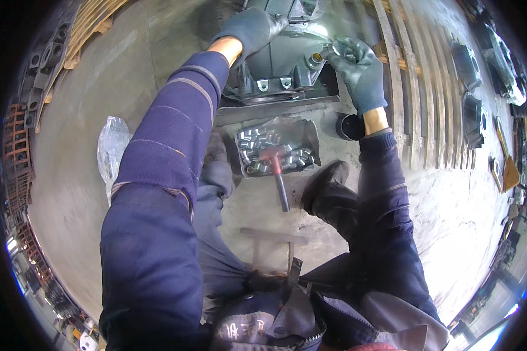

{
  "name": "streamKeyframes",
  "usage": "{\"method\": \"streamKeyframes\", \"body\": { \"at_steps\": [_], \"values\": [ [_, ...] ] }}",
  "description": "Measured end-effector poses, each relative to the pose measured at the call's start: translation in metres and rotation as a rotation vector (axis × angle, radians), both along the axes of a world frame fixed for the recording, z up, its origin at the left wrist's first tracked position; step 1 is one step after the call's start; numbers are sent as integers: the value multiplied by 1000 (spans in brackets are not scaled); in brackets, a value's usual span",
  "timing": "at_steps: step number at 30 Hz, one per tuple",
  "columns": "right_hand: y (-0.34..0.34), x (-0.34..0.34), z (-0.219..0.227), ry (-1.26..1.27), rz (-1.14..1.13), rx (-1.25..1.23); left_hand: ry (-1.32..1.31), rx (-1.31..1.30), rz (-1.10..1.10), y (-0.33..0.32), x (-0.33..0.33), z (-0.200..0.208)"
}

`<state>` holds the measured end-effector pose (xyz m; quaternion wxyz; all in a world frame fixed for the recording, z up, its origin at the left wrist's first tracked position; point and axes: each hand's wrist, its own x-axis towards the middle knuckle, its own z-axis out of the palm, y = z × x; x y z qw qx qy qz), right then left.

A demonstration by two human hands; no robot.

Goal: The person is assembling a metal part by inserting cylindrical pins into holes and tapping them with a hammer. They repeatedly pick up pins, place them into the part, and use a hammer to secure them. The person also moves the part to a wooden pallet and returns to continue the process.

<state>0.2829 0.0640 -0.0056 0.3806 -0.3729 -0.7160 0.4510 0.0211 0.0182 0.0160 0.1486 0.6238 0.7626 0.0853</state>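
A dark metal casting [269, 61] with bolt lugs and a round bore on its right side lies in front of me at the far middle. My left hand [249, 30], in a grey-blue glove, grips its upper left part with curled fingers. Just right of the bore, my gloved right hand [358, 67] is closed in a pinch on a small shiny metal sleeve [334, 50], partly hidden by the fingers. Between my feet and the casting sits an open tray of metal sleeves [255, 138]. Across it lies a red-headed hammer [274, 158], handle toward me.
A black cylindrical cup [350, 127] stands by my right wrist. Wooden slats of a pallet [424, 88] lie at the right, with more castings [474, 120] beyond. Clear plastic wrap [112, 146] is on the floor at left. A low stool [273, 236] stands between my legs.
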Motion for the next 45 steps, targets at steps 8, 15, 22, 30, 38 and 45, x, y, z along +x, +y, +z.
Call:
{"method": "streamKeyframes", "body": {
  "at_steps": [8,15,22,30,38,45],
  "values": [
    [7,-10,-11,-275,198,241,0,80,42,3,-1,-10],
    [-127,53,-118,-238,-279,-54,-65,87,32,3,-2,-9],
    [-332,93,-282,-455,-47,-1023,79,115,50,11,-5,-17],
    [-268,68,-178,-190,-25,-1537,-20,36,3,3,-5,-9],
    [-122,111,54,50,-151,-489,13,19,-19,1,-1,-2],
    [-79,65,145,83,-420,255,-13,10,39,-2,-1,-2]
  ]
}}
